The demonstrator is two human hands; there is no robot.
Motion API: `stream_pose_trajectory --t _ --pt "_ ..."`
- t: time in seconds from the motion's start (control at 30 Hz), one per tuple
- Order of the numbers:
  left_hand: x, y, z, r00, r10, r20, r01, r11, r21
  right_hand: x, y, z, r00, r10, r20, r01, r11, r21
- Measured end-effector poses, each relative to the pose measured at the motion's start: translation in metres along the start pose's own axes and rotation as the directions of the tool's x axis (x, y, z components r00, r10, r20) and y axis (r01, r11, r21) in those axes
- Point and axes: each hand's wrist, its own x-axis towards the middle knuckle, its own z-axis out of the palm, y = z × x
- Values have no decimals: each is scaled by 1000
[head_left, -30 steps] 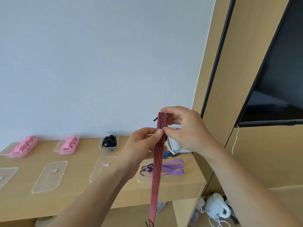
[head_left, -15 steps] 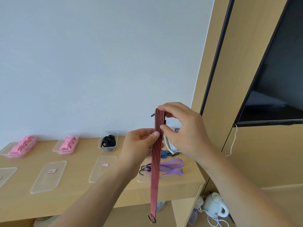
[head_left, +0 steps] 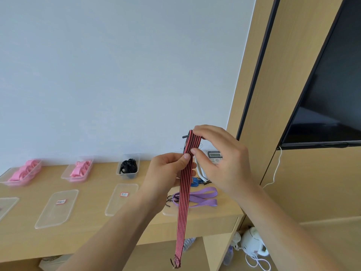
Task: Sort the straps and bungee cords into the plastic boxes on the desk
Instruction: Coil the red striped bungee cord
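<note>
In the middle of the frame, the top of a striped cord point(head_left: 183, 202) is being pinched between the thumb and curled fingers of the right hand point(head_left: 220, 161), with a black hook sticking out at the upper end. Just below, the cord is being gripped by the left hand point(head_left: 166, 173), thumb against its front. It is being held upright in the air before the desk point(head_left: 93, 231), its frayed lower end hanging past the desk edge at the bottom of the frame. A purple strap point(head_left: 197, 198) and a blue cord point(head_left: 194, 181) are lying at the desk's right end. Along the back edge, pink straps are being kept in two clear boxes point(head_left: 21, 173) and black ones in a third box point(head_left: 128, 167), with clear lids point(head_left: 56, 208) lying flat in front. The upper left is being filled by a pale wall point(head_left: 117, 75), the right by wooden panelling point(head_left: 283, 75) and a dark television point(head_left: 332, 94). A white kettle point(head_left: 254, 245) is sitting on the floor at lower right.
</note>
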Motion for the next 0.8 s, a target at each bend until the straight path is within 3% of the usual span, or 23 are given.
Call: stream_pose_trajectory --t 0.23,0.47,0.8 --pt "-2 8 0 998 -66 -7 62 969 -241 -14 -9 -1 998 67 -4 -66 987 147" --pt "0 12 -4 988 -149 40 154 971 -181 -27 -9 0 997 76 15 -77 993 85" --pt "4 12 -7 990 -118 74 127 983 -135 -46 -6 8 999 -31 32 32 999 -21"
